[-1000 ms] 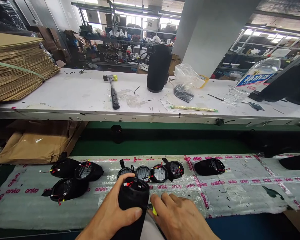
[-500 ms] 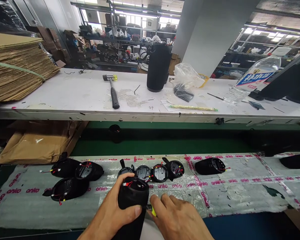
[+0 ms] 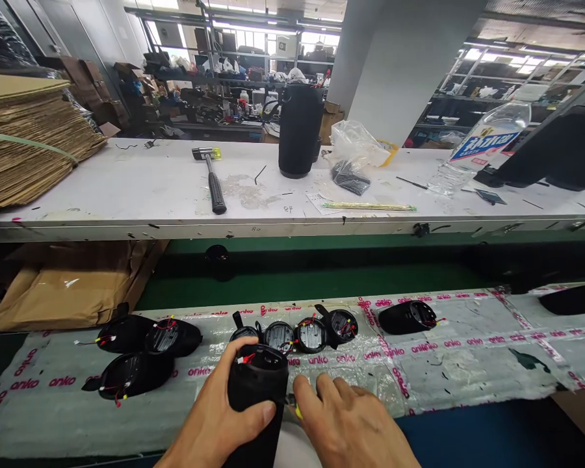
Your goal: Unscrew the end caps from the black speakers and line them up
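Barely shifted black cylinder (image 3: 254,390), long axis steep, wired end (image 3: 262,357) up, left hand (image 3: 217,413) clasping, right hand (image 3: 346,419) apparently gripping yellow tool (image 3: 298,412)

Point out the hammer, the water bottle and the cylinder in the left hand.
Hammer (image 3: 216,194): head view, grip.
Water bottle (image 3: 483,149): head view, label.
Black cylinder (image 3: 256,385): head view, upper side, left hand (image 3: 213,411) around it.

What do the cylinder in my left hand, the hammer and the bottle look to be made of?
Cylinder: probably fabric or matt plastic; its black side barely shines. Hammer: rubber or plastic grip, dark and textured; yellow face likely plastic, from its bright colour. Bottle: glossy clear plastic, likely, being see-through with highlights.
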